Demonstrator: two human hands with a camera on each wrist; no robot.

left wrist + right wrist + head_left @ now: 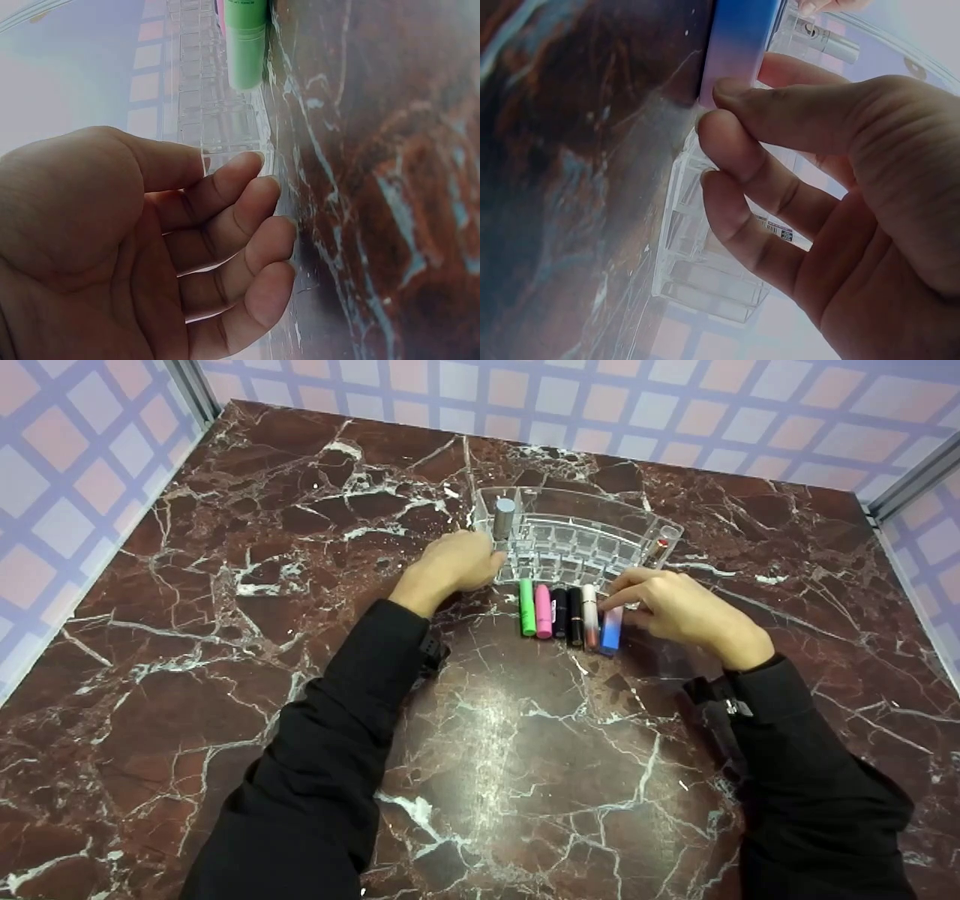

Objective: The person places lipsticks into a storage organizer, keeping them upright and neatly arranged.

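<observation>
R fingers (634, 578) pinch tube (612, 631) — axis approx. fore-aft, near end blue.

Smooth sheen here on that blue-to-pink boxy plastic-looking tube (610, 639) in your right fingers (731, 142); glossy, see-through, the clear curved plastic organizer (581, 540) at your left fingers (251, 211)! Under them, a polished, stone-like red-brown veined tabletop (540, 750); behind them, your matt black cloth sleeves (322, 750).

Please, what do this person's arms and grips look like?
The left sleeve and right sleeve are long, black, creased. A dark device sits at the left cuff, another, with a silvery part, at the right. The left grip and right grip are gloveless.
</observation>
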